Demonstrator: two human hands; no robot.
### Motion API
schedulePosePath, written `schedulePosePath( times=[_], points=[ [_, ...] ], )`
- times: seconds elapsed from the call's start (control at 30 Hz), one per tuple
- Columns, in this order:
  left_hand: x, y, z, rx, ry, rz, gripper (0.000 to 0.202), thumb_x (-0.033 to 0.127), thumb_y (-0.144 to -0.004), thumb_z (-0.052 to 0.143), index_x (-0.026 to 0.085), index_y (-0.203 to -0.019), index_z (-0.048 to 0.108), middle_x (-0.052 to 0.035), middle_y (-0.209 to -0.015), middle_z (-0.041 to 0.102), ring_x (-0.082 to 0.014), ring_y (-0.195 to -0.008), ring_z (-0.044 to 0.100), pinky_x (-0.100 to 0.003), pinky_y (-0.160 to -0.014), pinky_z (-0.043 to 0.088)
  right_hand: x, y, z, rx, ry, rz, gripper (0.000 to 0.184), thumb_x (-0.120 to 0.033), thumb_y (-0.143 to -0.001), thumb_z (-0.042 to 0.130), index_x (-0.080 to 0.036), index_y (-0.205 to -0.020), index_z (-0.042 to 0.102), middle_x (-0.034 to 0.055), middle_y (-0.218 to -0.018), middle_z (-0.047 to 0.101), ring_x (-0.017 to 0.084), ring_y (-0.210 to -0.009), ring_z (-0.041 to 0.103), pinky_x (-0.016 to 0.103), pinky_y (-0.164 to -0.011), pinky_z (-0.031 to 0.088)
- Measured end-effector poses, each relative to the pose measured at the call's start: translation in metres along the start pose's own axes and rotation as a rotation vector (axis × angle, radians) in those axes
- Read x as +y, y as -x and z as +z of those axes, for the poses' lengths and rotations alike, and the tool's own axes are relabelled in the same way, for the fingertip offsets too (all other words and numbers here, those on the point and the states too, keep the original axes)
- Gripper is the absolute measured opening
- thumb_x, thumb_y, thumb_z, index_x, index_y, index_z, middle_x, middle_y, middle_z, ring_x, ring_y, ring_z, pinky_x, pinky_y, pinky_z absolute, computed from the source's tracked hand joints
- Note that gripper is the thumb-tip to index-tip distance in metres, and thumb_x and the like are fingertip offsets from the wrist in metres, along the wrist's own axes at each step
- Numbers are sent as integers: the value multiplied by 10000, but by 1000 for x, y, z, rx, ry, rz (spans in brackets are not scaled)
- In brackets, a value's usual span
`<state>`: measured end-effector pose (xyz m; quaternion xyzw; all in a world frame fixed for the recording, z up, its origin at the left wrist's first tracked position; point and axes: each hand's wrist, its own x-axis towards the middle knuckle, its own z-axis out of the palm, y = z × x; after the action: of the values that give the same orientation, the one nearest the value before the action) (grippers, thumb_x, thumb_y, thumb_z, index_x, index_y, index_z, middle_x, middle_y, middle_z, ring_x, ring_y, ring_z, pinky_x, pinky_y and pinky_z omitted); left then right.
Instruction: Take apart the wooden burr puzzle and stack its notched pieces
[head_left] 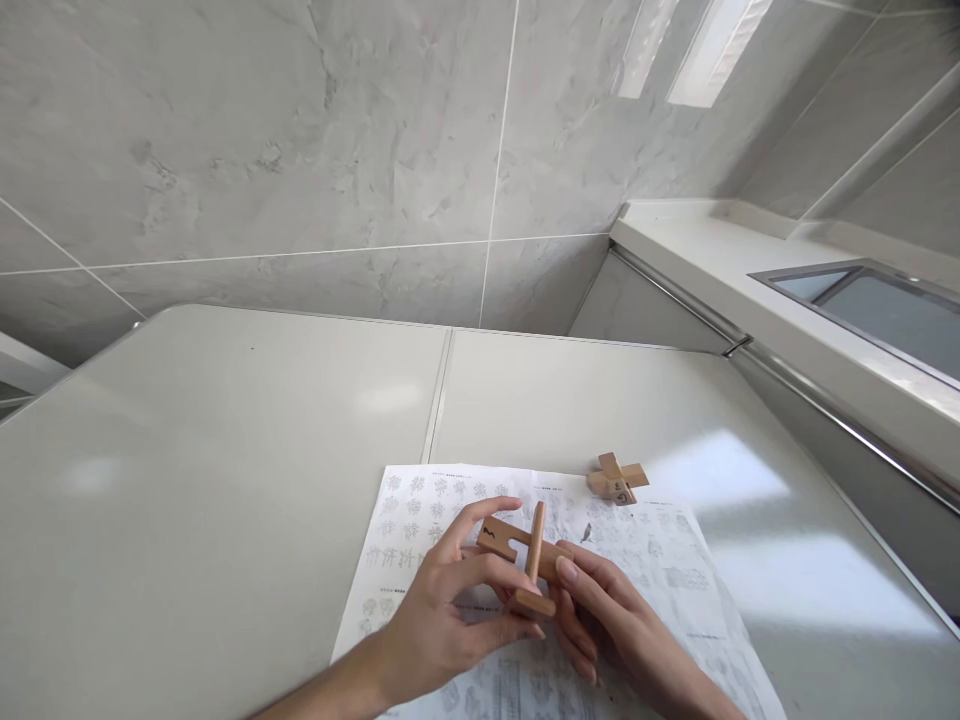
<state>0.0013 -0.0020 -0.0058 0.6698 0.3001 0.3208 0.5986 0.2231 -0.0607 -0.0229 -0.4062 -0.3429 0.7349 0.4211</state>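
Observation:
Above a printed instruction sheet (420,590), my two hands hold notched wooden puzzle pieces. My left hand (457,590) pinches a T-shaped or crossed wooden puzzle piece (536,545) near its lower block, thumb below and index finger raised. A flat notched wooden piece (496,536) with a dark mark passes behind the upright one. My right hand (611,620) grips that notched piece at its right end between thumb and fingers. Whether the two pieces are interlocked I cannot tell. Farther off, a small cross-shaped wooden assembly (619,480) with a dark mark rests at the sheet's upper right edge.
The pale table (225,480) has a seam (439,395) across it. A grey tiled wall (300,130) stands behind. To the right runs a white counter (690,250) with a metal-framed sink or inset (870,300) and a metal rail along its front.

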Motion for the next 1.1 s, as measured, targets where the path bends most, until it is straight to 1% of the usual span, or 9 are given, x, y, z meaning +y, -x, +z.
schedulePosePath(
  times=[0.33,0.47,0.53,0.63,0.7,0.8,0.93,1.03,1.1],
  points=[
    [5,-1,1,11,-37,-23,151,209,-884,916,280,-984,829,-61,-1728,432,-213,-1024,805,-443,-1040,649,2,-3,-1,56,-24,9,459,-615,-1078,628,-207,-877,569,-90,-522,493,86,-396,459,196,-420,344],
    [9,-1,-3,19,-57,-4,123,275,-901,905,269,-989,819,-102,-1655,541,-279,-1110,794,-476,-1054,635,0,-3,1,89,-68,5,480,-644,-1048,662,-200,-881,588,-91,-538,484,84,-413,459,191,-415,359],
    [13,-5,-10,26,-49,16,118,305,-929,876,250,-1002,803,-131,-1570,624,-267,-1037,809,-455,-999,656,-3,-3,3,113,-90,13,499,-660,-1022,692,-202,-854,589,-84,-555,487,85,-430,472,188,-414,365],
    [23,-13,-31,23,-39,-8,180,385,-1018,762,209,-1056,769,-144,-1341,760,-201,-783,807,-407,-863,683,-7,-3,5,120,-82,12,507,-672,-1012,697,-198,-849,620,-48,-608,556,106,-471,538,198,-420,394],
    [30,-18,-48,35,-127,-79,264,442,-1074,659,196,-1068,754,-102,-1077,823,-243,-912,812,-394,-947,646,-9,-2,5,94,-49,-1,501,-672,-1028,667,-186,-903,676,-1,-687,639,142,-528,614,217,-426,427],
    [34,-21,-67,144,-253,-223,355,525,-1085,587,195,-1070,715,-83,-985,831,-257,-932,797,-339,-845,638,-12,-1,6,60,-12,-4,485,-648,-1040,656,-173,-1007,749,71,-883,734,212,-691,722,239,-446,472],
    [27,-18,-79,183,-532,-274,403,564,-1110,481,229,-938,626,-4,-778,770,-183,-651,676,-266,-619,519,-11,0,4,58,-7,-18,442,-600,-1052,669,-183,-1140,786,57,-890,716,213,-732,720,243,-488,497],
    [19,-16,-82,219,-853,-258,379,539,-1117,441,259,-928,611,56,-632,653,-165,-532,568,-259,-560,419,-9,0,2,54,-15,-29,432,-590,-1054,674,-184,-1140,793,29,-823,682,175,-653,654,249,-502,491],
    [14,-15,-84,263,-979,-248,391,527,-1107,439,262,-850,567,69,-562,551,-165,-491,507,-265,-549,370,-8,0,2,44,-15,-32,440,-595,-1058,665,-178,-1119,790,30,-819,684,161,-629,625,250,-505,487]
  ],
)
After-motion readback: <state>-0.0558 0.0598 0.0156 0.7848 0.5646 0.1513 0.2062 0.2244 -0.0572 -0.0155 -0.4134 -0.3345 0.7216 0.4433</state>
